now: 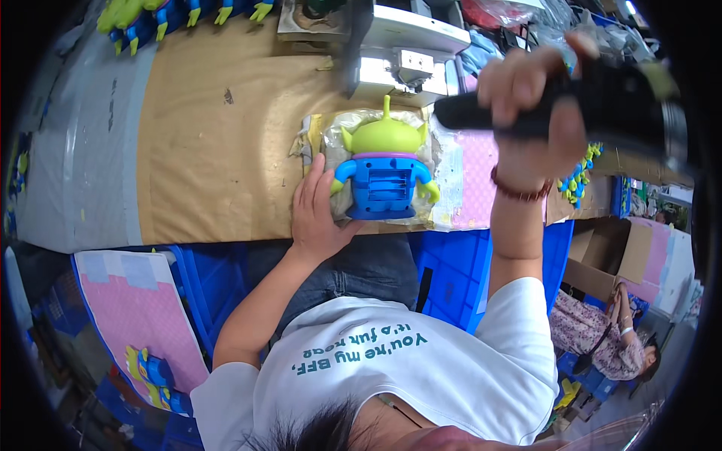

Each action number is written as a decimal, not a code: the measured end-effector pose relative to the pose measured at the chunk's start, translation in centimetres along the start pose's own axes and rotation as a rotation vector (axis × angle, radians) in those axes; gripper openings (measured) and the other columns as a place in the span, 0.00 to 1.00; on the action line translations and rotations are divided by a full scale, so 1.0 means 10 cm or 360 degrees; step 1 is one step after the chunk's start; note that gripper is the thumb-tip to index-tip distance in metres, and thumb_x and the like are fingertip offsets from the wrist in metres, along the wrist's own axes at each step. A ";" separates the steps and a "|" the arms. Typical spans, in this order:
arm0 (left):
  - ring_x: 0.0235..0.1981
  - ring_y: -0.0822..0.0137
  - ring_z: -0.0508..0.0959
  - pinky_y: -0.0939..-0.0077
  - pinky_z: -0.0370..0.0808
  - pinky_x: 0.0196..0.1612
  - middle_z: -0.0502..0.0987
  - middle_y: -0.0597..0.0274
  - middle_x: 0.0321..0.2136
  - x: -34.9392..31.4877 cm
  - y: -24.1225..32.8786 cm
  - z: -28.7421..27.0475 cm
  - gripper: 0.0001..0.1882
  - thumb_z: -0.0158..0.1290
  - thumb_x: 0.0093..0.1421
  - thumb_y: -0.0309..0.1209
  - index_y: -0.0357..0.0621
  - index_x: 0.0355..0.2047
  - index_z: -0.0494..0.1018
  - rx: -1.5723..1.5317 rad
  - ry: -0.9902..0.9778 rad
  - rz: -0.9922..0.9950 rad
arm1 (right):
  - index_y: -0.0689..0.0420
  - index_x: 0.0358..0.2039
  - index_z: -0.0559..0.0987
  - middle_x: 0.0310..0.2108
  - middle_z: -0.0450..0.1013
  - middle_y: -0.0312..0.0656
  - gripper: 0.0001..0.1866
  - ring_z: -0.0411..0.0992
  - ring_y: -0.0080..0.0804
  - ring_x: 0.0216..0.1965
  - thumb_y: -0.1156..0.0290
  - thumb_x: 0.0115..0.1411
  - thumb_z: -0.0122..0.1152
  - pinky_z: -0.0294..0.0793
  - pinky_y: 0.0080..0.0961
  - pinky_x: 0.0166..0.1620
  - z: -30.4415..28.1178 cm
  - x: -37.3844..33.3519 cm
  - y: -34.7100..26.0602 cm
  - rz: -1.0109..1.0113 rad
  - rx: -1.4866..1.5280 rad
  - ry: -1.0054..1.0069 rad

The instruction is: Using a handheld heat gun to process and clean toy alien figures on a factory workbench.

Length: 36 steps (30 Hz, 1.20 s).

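A green and blue three-armed-looking outline resolves into one toy figure, lying back side up on a plastic-covered pad, with an open battery compartment and screw holes in its blue body. My left hand cups the figure's left side, fingers along its arm and thumb by its lower edge. Raised at the right, my right hand is wrapped round a long black handheld tool. Motion blurs both; the tool's exact kind cannot be made out. Its tapered end points left, above and right of the figure.
Brown cardboard covers the bench. White metal equipment stands behind the pad. More toy figures lie at the far left and right. Blue crates flank my lap. Another person is at the right.
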<state>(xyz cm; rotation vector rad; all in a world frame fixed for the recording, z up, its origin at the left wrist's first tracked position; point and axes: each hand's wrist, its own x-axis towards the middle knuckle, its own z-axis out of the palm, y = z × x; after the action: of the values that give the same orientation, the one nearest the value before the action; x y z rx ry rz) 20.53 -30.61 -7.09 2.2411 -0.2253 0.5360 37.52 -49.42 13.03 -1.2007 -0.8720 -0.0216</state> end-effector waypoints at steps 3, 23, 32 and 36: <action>0.62 0.40 0.65 0.53 0.64 0.60 0.58 0.35 0.65 0.01 0.02 -0.01 0.54 0.73 0.39 0.37 0.38 0.63 0.54 0.0025 0.0009 0.0008 | 0.62 0.34 0.73 0.24 0.71 0.39 0.09 0.69 0.29 0.22 0.69 0.61 0.58 0.70 0.29 0.30 -0.03 0.16 0.27 -0.0035 -0.0065 0.0416; 0.59 0.42 0.68 0.55 0.66 0.58 0.61 0.38 0.63 -0.01 0.01 0.04 0.52 0.72 0.41 0.42 0.37 0.62 0.56 0.0091 0.0119 0.0094 | 0.61 0.56 0.64 0.27 0.67 0.38 0.27 0.67 0.27 0.21 0.59 0.63 0.57 0.69 0.29 0.30 0.14 -0.34 -0.30 0.0270 -0.0071 0.0121; 0.62 0.38 0.65 0.53 0.64 0.62 0.60 0.34 0.63 -0.01 0.01 0.03 0.51 0.72 0.44 0.41 0.34 0.62 0.56 0.0056 0.0062 0.0048 | 0.56 0.62 0.57 0.27 0.69 0.38 0.37 0.70 0.29 0.23 0.64 0.56 0.65 0.73 0.29 0.31 0.36 -0.85 -0.35 0.0285 0.0186 0.0161; 0.59 0.43 0.69 0.56 0.66 0.57 0.61 0.37 0.63 0.00 0.02 0.04 0.52 0.72 0.41 0.43 0.38 0.62 0.56 0.0099 0.0102 0.0086 | 0.55 0.57 0.60 0.25 0.69 0.36 0.34 0.71 0.29 0.23 0.64 0.55 0.66 0.73 0.29 0.31 0.32 -0.96 -0.24 0.0217 0.0257 0.0049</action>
<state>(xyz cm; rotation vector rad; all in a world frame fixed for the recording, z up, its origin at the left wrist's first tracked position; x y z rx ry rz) 20.59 -31.04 -7.25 2.2795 -0.2399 0.6507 28.00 -51.79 9.51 -1.1029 -0.7492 0.1380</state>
